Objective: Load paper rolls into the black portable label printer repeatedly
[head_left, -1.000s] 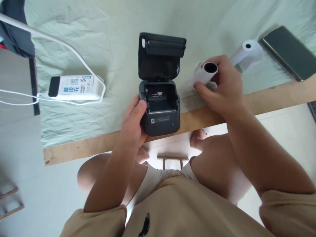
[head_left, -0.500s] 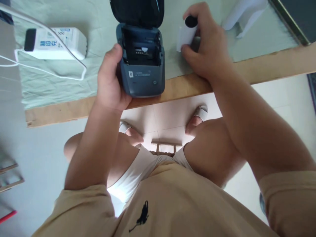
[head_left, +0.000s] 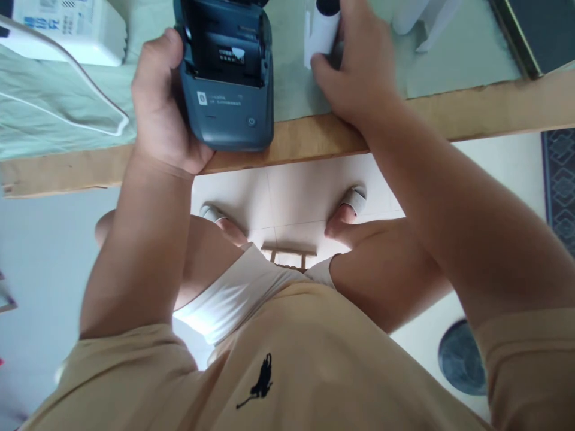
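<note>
My left hand is wrapped round the left side of a dark blue label printer, thumb up along its edge. The printer's lid stands open, cut off by the top of the picture, and its roll compartment shows a small printed sticker inside. To the right of it, my right hand grips a white paper roll with a black end, held upright between thumb and fingers. A loose flap of paper hangs at the roll's left side. Some right-hand fingers are hidden behind the roll.
A white boxy device with a printed label lies at the left, beside a white cable. White curled pieces and a dark flat panel are at the right. The table's wooden edge runs across.
The head view has shifted, so the table and things on it appear higher and further left. Both hands keep their hold on the printer and the roll.
</note>
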`<state>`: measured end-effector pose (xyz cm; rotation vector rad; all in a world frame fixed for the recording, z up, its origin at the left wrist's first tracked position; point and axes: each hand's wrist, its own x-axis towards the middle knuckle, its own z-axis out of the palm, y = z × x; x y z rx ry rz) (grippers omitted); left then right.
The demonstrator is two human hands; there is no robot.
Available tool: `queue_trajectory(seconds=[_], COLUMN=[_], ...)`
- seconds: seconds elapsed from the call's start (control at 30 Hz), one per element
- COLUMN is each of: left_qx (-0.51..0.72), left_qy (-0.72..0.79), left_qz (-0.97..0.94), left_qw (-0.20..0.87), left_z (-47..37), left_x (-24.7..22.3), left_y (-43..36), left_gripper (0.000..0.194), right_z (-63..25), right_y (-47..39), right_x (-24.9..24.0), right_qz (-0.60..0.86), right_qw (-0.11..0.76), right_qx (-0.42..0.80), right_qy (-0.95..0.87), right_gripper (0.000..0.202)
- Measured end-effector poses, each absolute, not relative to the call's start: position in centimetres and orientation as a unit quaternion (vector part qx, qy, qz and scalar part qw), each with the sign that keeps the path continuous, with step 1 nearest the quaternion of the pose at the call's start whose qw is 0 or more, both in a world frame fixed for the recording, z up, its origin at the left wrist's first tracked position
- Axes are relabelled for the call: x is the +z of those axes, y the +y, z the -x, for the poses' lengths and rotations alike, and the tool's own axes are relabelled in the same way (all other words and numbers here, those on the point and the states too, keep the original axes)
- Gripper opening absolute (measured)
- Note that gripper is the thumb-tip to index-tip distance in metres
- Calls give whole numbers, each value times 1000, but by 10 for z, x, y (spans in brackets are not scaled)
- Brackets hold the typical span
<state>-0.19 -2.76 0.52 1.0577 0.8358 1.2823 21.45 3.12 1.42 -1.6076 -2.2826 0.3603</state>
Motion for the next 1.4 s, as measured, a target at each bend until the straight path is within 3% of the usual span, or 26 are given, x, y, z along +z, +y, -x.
queue_trajectory(seconds=[0.17,0.47,0.63,0.77,0.9,1.07,1.23,1.3,1.4], left_qx=[538,535,540,575,560,566,500,486,497], left_qy=[428,343,316,332,377,449,520,529,503], left_qz=[-446,-470,-455,-368,-344,-298,-258,-259,-280], left_qw=[573,612,634,650,653,624,643,646,650], left_z=[3,3,3,5,10,14,20,23,27], left_x=[7,8,6,5,0,1,13,13,7], left_y=[-24,-25,-29,-34,-37,-36,-40,-42,-43], left_gripper=[83,78,71,39,20,21,28,25,29], right_z=[-213,-207,-209,-209,-210,-218,-240,-256,-278], right_y=[33,35,30,25,29,29,35,45,61], right_x=[15,12,13,14,5,-3,14,20,19], right_qz=[587,615,601,578,605,541,484,499,518], right_qw=[132,125,150,207,217,337,548,528,430], right_qx=[126,108,108,131,145,150,8,-67,-110], right_qy=[-789,-771,-778,-779,-752,-756,-682,-684,-731], right_gripper=[56,52,64,70,78,73,35,36,53])
